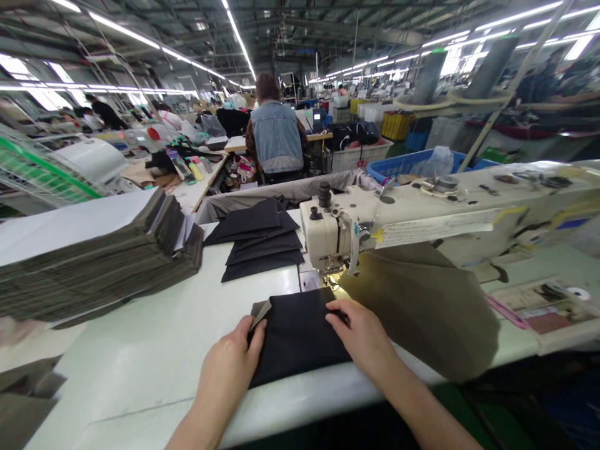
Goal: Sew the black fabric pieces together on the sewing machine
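Observation:
A dark folded fabric piece lies flat on the pale table, its far edge close to the needle area of the sewing machine. My left hand pinches its left edge, where a grey-brown corner is turned up between thumb and fingers. On the right edge, the fingers of my right hand are closed on the cloth near the lit presser foot. A larger olive-brown cloth spreads under the machine arm, right of my right hand.
Several dark folded pieces overlap behind the work, left of the machine head. A tall stack of grey-brown cut fabric stands at left. At right is a tray of small items. A person in a denim vest sits ahead.

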`<state>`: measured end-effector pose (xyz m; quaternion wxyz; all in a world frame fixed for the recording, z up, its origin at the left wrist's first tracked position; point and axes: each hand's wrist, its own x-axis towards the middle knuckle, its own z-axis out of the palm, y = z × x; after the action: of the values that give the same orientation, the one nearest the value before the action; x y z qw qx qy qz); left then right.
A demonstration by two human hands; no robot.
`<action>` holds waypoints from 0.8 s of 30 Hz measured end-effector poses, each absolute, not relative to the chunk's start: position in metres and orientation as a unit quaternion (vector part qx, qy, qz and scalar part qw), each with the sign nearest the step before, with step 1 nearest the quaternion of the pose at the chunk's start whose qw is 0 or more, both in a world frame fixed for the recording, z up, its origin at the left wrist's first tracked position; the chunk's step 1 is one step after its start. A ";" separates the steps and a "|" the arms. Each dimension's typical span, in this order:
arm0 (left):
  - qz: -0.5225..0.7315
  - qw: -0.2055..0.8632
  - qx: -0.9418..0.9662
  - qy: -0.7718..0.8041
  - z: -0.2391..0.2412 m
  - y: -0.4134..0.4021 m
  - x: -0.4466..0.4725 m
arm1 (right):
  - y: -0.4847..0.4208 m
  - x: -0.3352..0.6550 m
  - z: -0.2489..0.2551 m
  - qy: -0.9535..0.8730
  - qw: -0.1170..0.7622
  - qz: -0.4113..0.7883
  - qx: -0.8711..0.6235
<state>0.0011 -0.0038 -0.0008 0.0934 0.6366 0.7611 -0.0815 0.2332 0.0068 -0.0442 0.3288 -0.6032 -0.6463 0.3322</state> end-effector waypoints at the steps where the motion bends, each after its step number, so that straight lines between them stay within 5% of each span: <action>1: -0.084 0.091 0.636 0.761 -0.001 -0.004 0.001 | 0.007 0.233 -0.044 -0.647 0.329 0.330 -0.604; 13: -0.093 0.081 0.642 0.757 0.003 -0.003 0.006 | 0.007 0.231 -0.047 -0.657 0.321 0.301 -0.612; 19: -0.083 0.091 0.638 0.760 0.009 -0.001 0.009 | 0.004 0.235 -0.046 -0.763 0.278 0.111 -0.573; 24: -0.037 0.100 0.625 0.773 0.004 -0.002 0.004 | 0.002 0.249 -0.063 -0.828 0.329 0.018 -0.453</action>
<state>0.0042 -0.0018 0.0042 0.1004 0.6249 0.7733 -0.0372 0.2493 0.0016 -0.0635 0.3290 -0.4530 -0.8284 0.0181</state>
